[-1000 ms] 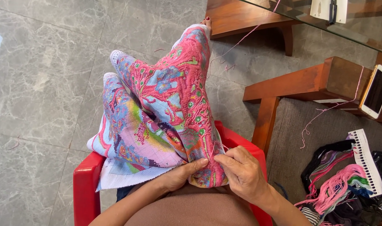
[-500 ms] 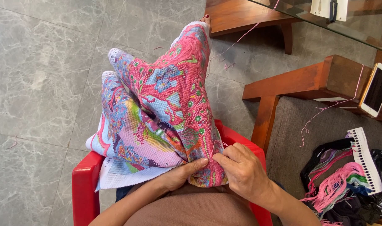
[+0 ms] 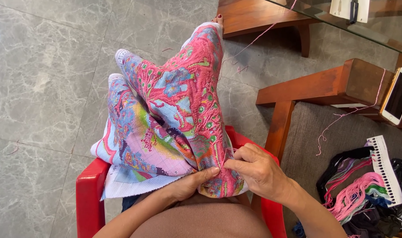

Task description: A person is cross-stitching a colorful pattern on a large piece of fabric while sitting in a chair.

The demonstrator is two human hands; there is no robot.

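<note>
A large cross-stitch cloth point(image 3: 174, 114), mostly pink with blue, green and yellow patches, lies draped over my lap and legs. My left hand point(image 3: 190, 183) grips its near edge from underneath, thumb on top of the fabric. My right hand point(image 3: 258, 169) pinches the same edge just to the right, fingers closed on the cloth; a needle is too small to make out. A pink thread point(image 3: 342, 117) trails from the wooden chair arm down over the seat.
I sit on a red plastic chair point(image 3: 88, 198) on a grey marble floor. A wooden armchair point(image 3: 329, 86) with a grey cushion stands at right, a phone point(image 3: 397, 101) on its arm, and a thread card with coloured skeins point(image 3: 364, 185) on its seat.
My hands keep their hold on the cloth's near edge. The view has shifted slightly; the cloth and legs are in the same place.
</note>
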